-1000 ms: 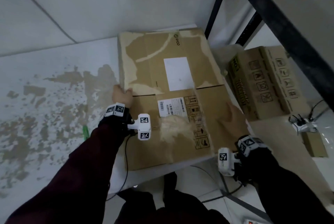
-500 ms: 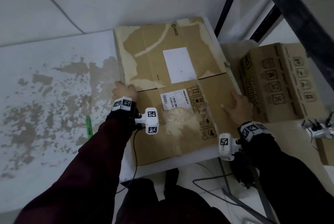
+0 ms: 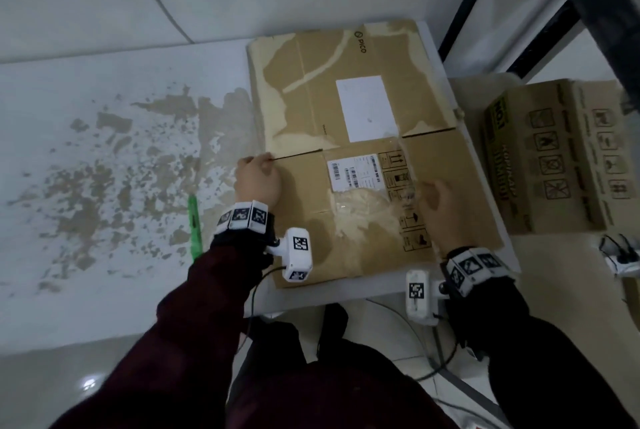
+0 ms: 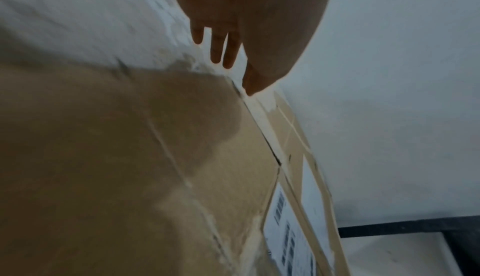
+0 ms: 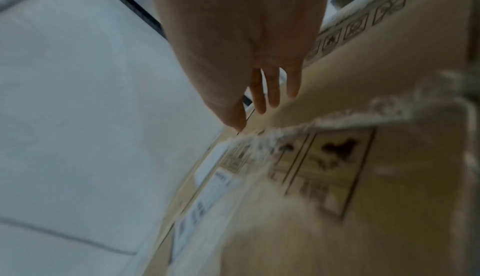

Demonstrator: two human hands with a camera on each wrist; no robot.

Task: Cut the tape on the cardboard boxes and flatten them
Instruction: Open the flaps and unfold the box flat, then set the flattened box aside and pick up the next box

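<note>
Head view: flattened cardboard box [image 3: 363,151] lies at the white table's [image 3: 104,290] right edge. Left hand [image 3: 258,179], fingers straight, presses its left edge; right hand [image 3: 446,210], fingers relaxed, rests on its right half, gripping nothing.

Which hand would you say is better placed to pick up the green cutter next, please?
Probably the left hand: it rests open at the flattened box's left edge, nearest the green cutter on the table. The right hand lies across the box.

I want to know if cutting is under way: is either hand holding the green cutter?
No: the green cutter lies on the table beside the flattened box, while the left hand and right hand rest open on the cardboard.
</note>
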